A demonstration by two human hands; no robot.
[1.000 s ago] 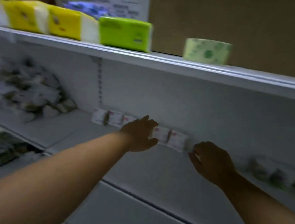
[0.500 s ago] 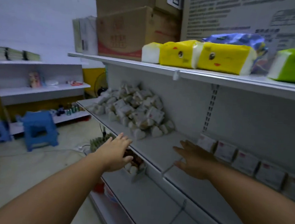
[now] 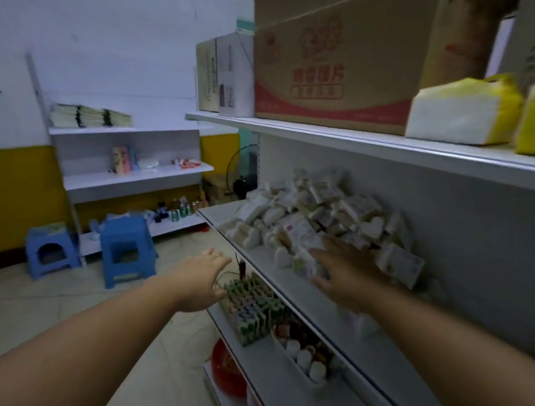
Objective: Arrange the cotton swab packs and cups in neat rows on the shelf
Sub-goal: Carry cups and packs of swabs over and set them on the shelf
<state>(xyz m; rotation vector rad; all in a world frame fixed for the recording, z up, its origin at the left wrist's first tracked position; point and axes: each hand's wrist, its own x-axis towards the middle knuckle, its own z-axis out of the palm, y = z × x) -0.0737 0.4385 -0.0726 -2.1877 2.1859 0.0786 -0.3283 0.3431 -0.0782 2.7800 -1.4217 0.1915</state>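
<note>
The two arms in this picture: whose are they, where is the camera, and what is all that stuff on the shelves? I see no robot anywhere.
There is no robot here. A person wears one camera on the head, so you look forward and down along their own two arms. It is the only view. The left hand is open in the air in front of the shelves and holds nothing. The right hand reaches with spread fingers onto the near edge of a loose pile of small white packs on the middle shelf. It grips nothing that I can see, though the picture is blurred there. The job is to line such packs up in rows, and this pile is not yet sorted. Above stand a cardboard box and yellow tissue packs. Below is a tray of small bottles. Two blue stools stand on the floor.
</note>
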